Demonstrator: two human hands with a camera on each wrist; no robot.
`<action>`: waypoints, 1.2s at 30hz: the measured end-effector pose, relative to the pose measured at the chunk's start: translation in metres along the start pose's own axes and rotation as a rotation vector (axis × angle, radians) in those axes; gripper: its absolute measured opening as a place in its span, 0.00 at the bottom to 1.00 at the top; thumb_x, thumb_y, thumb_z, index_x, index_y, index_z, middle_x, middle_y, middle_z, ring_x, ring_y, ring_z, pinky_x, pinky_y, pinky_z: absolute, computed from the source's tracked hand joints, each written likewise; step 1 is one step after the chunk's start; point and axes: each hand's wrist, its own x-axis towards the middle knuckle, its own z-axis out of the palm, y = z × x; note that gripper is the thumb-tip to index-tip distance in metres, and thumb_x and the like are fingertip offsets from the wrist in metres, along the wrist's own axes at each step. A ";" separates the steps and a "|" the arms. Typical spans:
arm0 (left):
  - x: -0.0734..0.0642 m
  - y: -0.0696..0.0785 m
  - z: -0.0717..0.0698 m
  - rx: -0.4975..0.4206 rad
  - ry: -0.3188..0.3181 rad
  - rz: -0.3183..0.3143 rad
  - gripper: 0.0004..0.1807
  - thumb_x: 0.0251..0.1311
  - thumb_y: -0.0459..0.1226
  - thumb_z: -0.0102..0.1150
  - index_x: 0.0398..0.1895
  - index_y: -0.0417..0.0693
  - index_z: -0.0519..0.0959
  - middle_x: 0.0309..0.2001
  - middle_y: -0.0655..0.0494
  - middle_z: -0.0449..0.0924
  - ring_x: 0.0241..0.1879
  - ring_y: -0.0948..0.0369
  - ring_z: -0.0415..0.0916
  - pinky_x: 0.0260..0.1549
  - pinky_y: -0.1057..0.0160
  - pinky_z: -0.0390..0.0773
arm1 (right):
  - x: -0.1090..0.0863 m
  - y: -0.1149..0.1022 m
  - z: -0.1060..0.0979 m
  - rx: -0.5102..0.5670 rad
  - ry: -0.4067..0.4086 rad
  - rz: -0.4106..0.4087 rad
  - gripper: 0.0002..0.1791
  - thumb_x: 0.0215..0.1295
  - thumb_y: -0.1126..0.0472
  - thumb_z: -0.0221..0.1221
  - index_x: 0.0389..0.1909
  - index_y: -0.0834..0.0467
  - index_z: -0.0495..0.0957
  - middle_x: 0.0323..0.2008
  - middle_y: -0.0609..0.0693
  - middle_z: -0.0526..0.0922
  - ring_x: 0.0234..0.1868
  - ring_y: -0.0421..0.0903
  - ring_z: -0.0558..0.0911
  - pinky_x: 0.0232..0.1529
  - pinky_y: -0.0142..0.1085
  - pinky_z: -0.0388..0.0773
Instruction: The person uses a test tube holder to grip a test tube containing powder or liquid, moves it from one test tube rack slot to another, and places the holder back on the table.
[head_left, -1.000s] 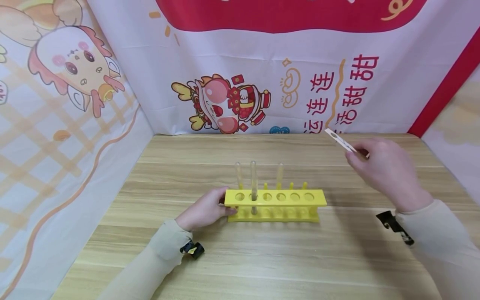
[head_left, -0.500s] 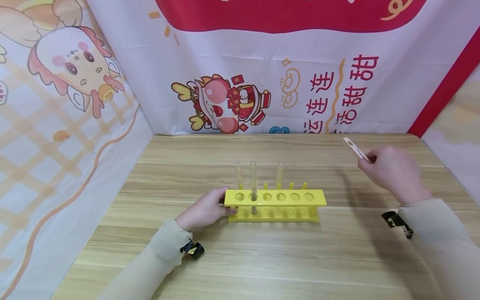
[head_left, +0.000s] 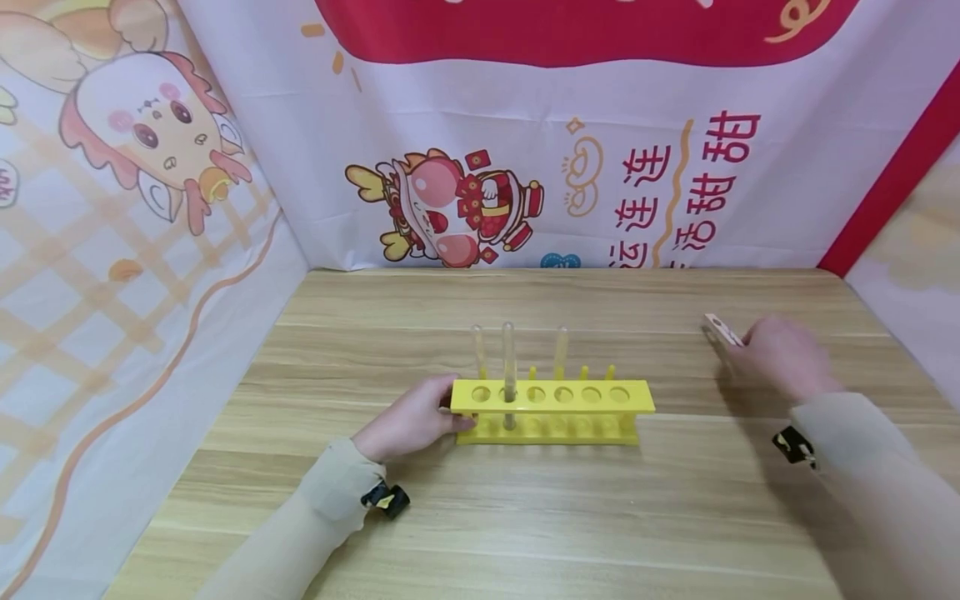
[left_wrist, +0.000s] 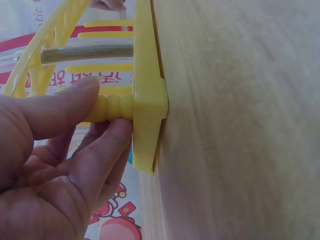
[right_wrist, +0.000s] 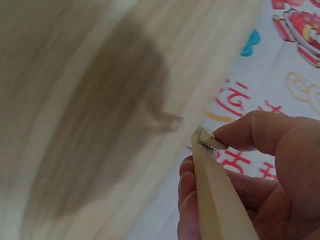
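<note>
My left hand pinches the left end post of a yellow test tube rack standing on the table. In the left wrist view, thumb and fingers close round the ribbed post. A test tube stands in the rack's second hole, with something dark grey in its lower part. Two more tubes, a left one and a right one, sit over pegs at the back. Far right, my right hand grips a wooden test tube holder, low over the table. Its metal spring shows in the right wrist view.
The wood-grain table reaches back to a printed cloth wall. Another printed cloth borders it on the left. Bare yellow pegs stick up at the back of the rack.
My right hand has moved down towards the table and slightly right with the test tube holder. The left hand keeps its hold on the rack, which has stayed in place.
</note>
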 end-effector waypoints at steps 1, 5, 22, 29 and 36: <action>0.000 0.000 0.000 0.000 -0.001 0.000 0.19 0.61 0.33 0.67 0.54 0.52 0.77 0.50 0.60 0.80 0.54 0.59 0.76 0.57 0.53 0.73 | 0.001 0.002 0.002 0.001 -0.002 0.011 0.34 0.64 0.31 0.52 0.18 0.57 0.78 0.18 0.52 0.72 0.21 0.50 0.70 0.17 0.41 0.65; 0.000 0.001 0.000 -0.001 -0.001 -0.001 0.19 0.61 0.33 0.67 0.54 0.52 0.77 0.50 0.60 0.80 0.54 0.60 0.76 0.57 0.54 0.73 | 0.006 0.009 0.008 -0.002 0.008 0.018 0.21 0.62 0.47 0.58 0.15 0.55 0.74 0.17 0.51 0.70 0.19 0.49 0.69 0.16 0.40 0.63; 0.001 0.001 0.000 -0.005 -0.004 0.000 0.18 0.61 0.33 0.67 0.54 0.52 0.77 0.50 0.59 0.80 0.54 0.59 0.76 0.57 0.54 0.74 | 0.014 0.007 0.011 -0.010 -0.067 0.065 0.17 0.62 0.54 0.61 0.19 0.59 0.76 0.20 0.54 0.72 0.23 0.51 0.71 0.20 0.39 0.67; 0.000 0.001 0.000 -0.003 -0.003 -0.006 0.20 0.61 0.33 0.67 0.55 0.51 0.77 0.51 0.59 0.80 0.55 0.58 0.75 0.57 0.53 0.73 | 0.013 0.007 0.015 -0.001 -0.070 0.064 0.17 0.62 0.54 0.62 0.19 0.59 0.76 0.18 0.53 0.73 0.22 0.50 0.72 0.20 0.39 0.68; 0.000 0.001 0.000 0.002 -0.003 -0.005 0.20 0.61 0.33 0.67 0.56 0.52 0.77 0.51 0.59 0.80 0.55 0.58 0.75 0.57 0.53 0.73 | 0.013 0.007 0.018 -0.011 -0.062 0.055 0.18 0.62 0.53 0.60 0.16 0.57 0.73 0.16 0.51 0.72 0.19 0.49 0.72 0.18 0.38 0.68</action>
